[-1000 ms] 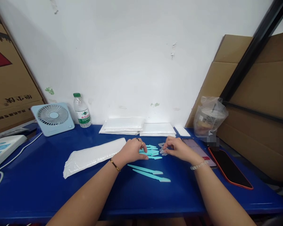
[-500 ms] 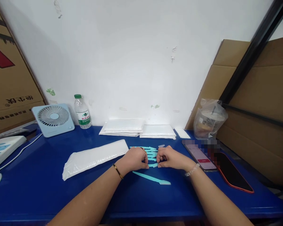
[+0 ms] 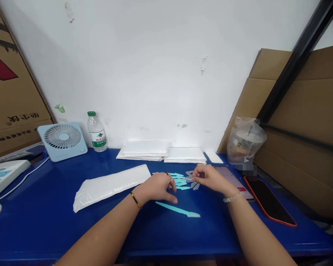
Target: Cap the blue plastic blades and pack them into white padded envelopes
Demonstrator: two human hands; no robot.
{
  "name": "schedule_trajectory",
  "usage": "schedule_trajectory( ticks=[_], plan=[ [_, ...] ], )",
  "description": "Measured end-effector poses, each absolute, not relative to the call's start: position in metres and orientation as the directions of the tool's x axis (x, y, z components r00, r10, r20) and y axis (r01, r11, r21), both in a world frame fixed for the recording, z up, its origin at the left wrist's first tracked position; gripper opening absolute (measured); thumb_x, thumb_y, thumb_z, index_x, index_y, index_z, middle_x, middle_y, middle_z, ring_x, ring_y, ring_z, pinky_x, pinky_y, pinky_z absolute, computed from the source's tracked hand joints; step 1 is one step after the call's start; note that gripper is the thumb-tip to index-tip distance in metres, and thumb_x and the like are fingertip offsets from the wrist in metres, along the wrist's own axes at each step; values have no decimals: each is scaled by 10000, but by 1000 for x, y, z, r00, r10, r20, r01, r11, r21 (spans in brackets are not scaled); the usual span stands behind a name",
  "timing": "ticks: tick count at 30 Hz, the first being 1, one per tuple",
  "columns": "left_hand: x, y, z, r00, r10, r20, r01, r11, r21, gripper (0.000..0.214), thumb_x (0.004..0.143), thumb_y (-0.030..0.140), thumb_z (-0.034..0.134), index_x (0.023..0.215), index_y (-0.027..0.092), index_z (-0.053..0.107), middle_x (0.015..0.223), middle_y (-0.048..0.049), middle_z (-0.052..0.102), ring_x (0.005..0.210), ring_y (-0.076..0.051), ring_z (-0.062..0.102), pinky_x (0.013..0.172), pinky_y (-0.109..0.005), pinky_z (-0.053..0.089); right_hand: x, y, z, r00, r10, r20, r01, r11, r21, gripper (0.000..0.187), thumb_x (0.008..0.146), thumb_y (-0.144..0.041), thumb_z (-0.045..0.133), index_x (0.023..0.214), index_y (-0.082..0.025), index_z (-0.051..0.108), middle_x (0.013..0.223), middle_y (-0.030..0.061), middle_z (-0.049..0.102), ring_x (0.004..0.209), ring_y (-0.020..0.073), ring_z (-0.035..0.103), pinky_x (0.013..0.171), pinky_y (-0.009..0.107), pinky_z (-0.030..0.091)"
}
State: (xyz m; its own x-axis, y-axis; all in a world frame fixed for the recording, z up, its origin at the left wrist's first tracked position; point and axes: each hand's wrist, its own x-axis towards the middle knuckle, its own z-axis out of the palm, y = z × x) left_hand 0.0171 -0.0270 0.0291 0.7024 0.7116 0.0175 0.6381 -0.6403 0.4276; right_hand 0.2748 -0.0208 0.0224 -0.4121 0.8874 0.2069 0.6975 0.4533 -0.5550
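Several turquoise eyebrow razors [image 3: 180, 182] lie side by side on the blue table, partly hidden by my left hand [image 3: 158, 187]. That hand is over their handle ends, its thumb and fingers apart, with nothing visible between them. Nearer to me, one more turquoise razor [image 3: 177, 210] lies by itself at a slant. Beside the blade ends is a loose cluster of small clear blade caps [image 3: 195, 186]. My right hand [image 3: 207, 177] is at this cluster, thumb and forefinger pinched on a clear cap, which the fingertips mostly cover.
A long white package [image 3: 111, 186] lies left of my hands. Flat white packs [image 3: 144, 147] are stacked against the wall. A blue fan [image 3: 63, 138] and water bottle [image 3: 97, 133] stand left. Two phones [image 3: 269, 201] and a bagged cup [image 3: 245, 144] are on the right.
My right hand has moved right and slightly up, away from the razors to the clear caps, more of which now show. My left thumb and fingers have parted; the nearest razor of the row is no longer between my hands.
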Motion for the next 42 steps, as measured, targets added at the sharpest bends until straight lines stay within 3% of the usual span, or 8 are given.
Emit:
schedule_trajectory(
  ticks=[4,10,16,22,25,28,34,42],
  plan=[
    [22,-34,25,793,596,-125,578,-673,461,193,675,404,687,763,233,689,772,6,628,691,-132,544,545,-221,339,268,-28,30,-522,846,110,622,465,-630,244,790,-387,603,737,-158,672,738,39,619,652,140,558,585,242,415],
    [16,-27,25,651,759,-2,657,-562,503,150,750,335,591,785,197,636,836,-13,597,689,-130,541,573,-223,377,253,-37,32,-641,767,-3,464,385,-798,295,715,-414,681,882,-173,647,737,21,644,655,144,586,588,241,456],
    [3,-19,24,585,811,26,604,-456,654,169,798,330,492,775,180,566,819,-12,602,659,-120,564,621,-233,413,260,-31,26,-459,887,55,344,234,-909,319,714,-431,678,841,-142,633,642,30,639,586,149,612,539,258,491],
    [-1,-10,26,474,880,37,587,-347,731,305,887,405,316,981,185,506,768,-4,619,626,-131,528,562,-239,401,275,-19,28,-172,957,233,273,274,-922,335,780,-471,599,758,-138,629,634,35,625,517,118,570,502,246,467],
    [1,-8,27,458,876,150,580,-423,696,418,909,447,245,942,182,567,861,-30,621,756,-154,551,676,-263,425,269,-15,23,-136,958,254,171,275,-946,326,786,-469,592,890,-160,605,675,21,634,521,109,566,497,236,450],
    [2,-6,26,445,862,243,620,-492,611,376,899,434,308,870,190,592,887,-36,617,850,-176,552,743,-271,414,262,-14,18,-160,958,237,57,248,-967,349,769,-452,619,973,-172,578,778,48,671,645,139,626,600,272,495],
    [3,-6,25,449,849,280,692,-528,493,311,900,388,346,852,204,592,852,-32,608,817,-173,543,721,-267,400,254,-15,13,-152,959,240,73,253,-965,317,768,-472,621,816,-158,620,676,29,636,525,110,579,497,244,471],
    [7,-10,26,466,843,269,691,-536,485,325,902,391,337,880,202,601,888,-43,618,863,-184,549,749,-278,409,241,-17,12,-134,954,266,111,282,-953,319,773,-486,602,787,-169,632,639,8,606,477,90,517,465,246,463]
  ],
)
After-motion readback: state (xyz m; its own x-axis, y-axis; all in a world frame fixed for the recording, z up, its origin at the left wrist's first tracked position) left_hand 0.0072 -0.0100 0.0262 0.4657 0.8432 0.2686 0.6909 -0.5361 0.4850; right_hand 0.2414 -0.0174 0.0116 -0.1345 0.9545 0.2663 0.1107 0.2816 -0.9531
